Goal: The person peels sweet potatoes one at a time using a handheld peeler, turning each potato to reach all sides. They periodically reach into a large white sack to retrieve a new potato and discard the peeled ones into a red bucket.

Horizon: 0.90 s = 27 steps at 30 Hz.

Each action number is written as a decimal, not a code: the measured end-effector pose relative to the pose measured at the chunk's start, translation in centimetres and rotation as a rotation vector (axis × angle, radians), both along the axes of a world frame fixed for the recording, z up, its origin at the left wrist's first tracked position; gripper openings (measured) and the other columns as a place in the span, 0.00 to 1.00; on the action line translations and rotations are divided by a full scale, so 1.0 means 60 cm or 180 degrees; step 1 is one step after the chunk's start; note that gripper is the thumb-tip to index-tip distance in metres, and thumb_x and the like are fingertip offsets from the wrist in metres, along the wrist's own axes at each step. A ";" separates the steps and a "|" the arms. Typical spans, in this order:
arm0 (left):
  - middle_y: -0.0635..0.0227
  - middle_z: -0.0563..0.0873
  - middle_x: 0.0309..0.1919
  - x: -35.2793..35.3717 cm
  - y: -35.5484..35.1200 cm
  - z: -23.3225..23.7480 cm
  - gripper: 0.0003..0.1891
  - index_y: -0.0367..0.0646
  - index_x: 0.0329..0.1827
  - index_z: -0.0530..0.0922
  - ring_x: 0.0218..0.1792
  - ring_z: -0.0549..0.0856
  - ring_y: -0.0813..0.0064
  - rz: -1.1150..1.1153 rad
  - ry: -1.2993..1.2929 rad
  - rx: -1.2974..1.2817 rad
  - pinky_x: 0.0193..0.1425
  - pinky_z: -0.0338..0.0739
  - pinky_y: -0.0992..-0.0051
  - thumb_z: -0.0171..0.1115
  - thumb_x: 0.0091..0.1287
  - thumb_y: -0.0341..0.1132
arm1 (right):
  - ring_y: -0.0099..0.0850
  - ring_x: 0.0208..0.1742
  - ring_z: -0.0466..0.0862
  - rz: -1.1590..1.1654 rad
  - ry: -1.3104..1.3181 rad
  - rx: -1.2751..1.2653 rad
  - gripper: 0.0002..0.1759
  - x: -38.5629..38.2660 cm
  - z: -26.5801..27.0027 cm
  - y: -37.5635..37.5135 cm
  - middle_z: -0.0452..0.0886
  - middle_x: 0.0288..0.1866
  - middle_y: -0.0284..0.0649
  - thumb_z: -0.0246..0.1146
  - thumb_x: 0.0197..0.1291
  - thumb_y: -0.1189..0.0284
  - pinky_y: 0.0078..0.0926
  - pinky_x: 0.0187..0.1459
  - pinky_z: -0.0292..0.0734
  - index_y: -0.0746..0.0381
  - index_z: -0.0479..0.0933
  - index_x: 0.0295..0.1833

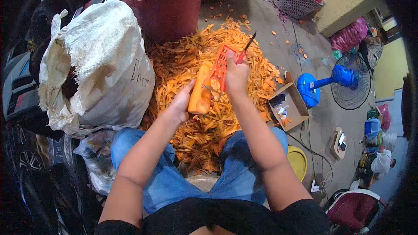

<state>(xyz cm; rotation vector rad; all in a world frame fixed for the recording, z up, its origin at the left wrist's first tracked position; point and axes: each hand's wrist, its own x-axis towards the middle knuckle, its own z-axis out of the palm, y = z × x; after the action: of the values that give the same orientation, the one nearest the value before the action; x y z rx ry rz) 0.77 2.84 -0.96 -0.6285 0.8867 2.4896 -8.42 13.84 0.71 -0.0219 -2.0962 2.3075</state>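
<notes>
A large orange carrot (200, 89) is held tilted over the peel pile, with my left hand (181, 103) closed round its lower left side. The carrot's lower end looks partly brown. My right hand (237, 75) grips a red tool (220, 67) with a slotted face, right beside the carrot. A thin dark rod (251, 41) sticks out above the same hand; whether it belongs to the tool I cannot tell. Beneath both hands lies a big heap of orange peelings (183, 132).
On the left stands a white woven sack (102, 56), behind it a red tub (161, 6). To the right are a cardboard box (297, 104), a blue fan (337, 78), a yellow lid (297, 163) and cables. A person (382, 162) is at the far right.
</notes>
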 end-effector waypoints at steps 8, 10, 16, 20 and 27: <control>0.65 0.78 0.35 0.003 0.011 0.018 0.19 0.44 0.46 0.68 0.32 0.79 0.73 0.0388 -0.0119 -0.0189 0.34 0.75 0.72 0.34 0.64 0.47 | 0.33 0.15 0.64 0.0093 0.0762 0.1201 0.14 0.061 0.007 -0.033 0.65 0.13 0.42 0.52 0.54 0.65 0.30 0.19 0.59 0.65 0.65 0.25; 0.65 0.78 0.34 0.008 0.015 0.021 0.19 0.44 0.45 0.68 0.31 0.79 0.74 0.0279 -0.0198 -0.0450 0.33 0.75 0.74 0.34 0.64 0.47 | 0.37 0.16 0.66 -0.0048 0.0854 0.1412 0.13 0.051 0.012 -0.026 0.66 0.15 0.44 0.52 0.54 0.66 0.31 0.20 0.60 0.65 0.65 0.26; 0.63 0.79 0.30 0.030 0.019 0.028 0.21 0.39 0.42 0.69 0.28 0.79 0.73 -0.1027 0.0066 -0.1060 0.32 0.74 0.74 0.37 0.63 0.48 | 0.39 0.22 0.74 -0.1175 0.0817 0.1264 0.12 -0.079 -0.054 0.048 0.73 0.20 0.45 0.52 0.53 0.68 0.32 0.25 0.65 0.67 0.68 0.27; 0.62 0.79 0.30 0.045 0.034 0.035 0.21 0.39 0.44 0.68 0.27 0.79 0.72 -0.1125 0.0026 -0.1006 0.31 0.75 0.75 0.36 0.63 0.48 | 0.23 0.18 0.65 -0.1451 -0.0109 0.1502 0.14 -0.088 -0.017 0.084 0.69 0.17 0.35 0.52 0.54 0.66 0.24 0.22 0.61 0.67 0.68 0.25; 0.64 0.78 0.30 0.007 0.006 0.011 0.19 0.42 0.43 0.68 0.28 0.79 0.73 -0.0096 -0.0254 -0.0344 0.29 0.76 0.74 0.35 0.63 0.47 | 0.25 0.19 0.65 0.0078 0.0482 0.0124 0.13 0.019 0.006 -0.018 0.67 0.17 0.36 0.51 0.55 0.66 0.24 0.25 0.63 0.64 0.65 0.25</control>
<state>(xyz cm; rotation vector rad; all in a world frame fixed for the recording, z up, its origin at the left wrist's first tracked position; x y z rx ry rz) 1.17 3.18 -0.30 -0.7393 0.9978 2.3846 -7.27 12.76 1.08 0.1746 -2.0775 2.2039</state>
